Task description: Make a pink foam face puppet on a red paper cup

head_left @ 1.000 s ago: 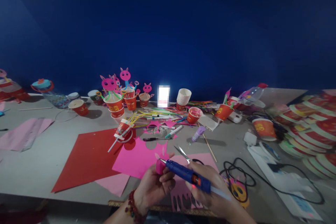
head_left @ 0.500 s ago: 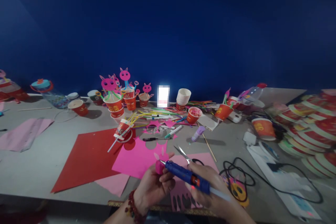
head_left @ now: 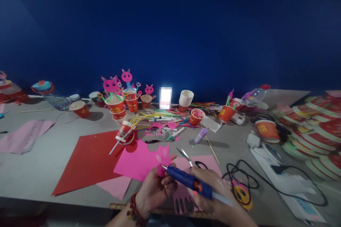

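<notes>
My left hand [head_left: 157,189] holds a small pink paper bunny head [head_left: 160,170], its two lighter ears pointing up. In my right hand [head_left: 210,191] is a blue hot glue gun [head_left: 186,179], with a clear glue stick out of its back and a small red light glowing. The nozzle tip meets or nearly meets the bunny head; I cannot tell which. Just beyond my right hand lie scissors [head_left: 188,156] with black handles, on light pink paper [head_left: 209,161]. Bright pink paper [head_left: 133,165] with cut-out edges is left of my left hand.
Red paper [head_left: 87,163] lies to the left. Straws and pens [head_left: 160,117] are heaped behind. Bunny-topped paper cups [head_left: 115,108] stand at the back left. A purple glue stick [head_left: 200,135], black cord [head_left: 239,163], power strip [head_left: 282,184] and stacked cups [head_left: 317,131] are to the right.
The glue gun's nozzle has shifted slightly left and down across the bunny head. The bunny head now faces me more fully. My left hand has stayed almost still.
</notes>
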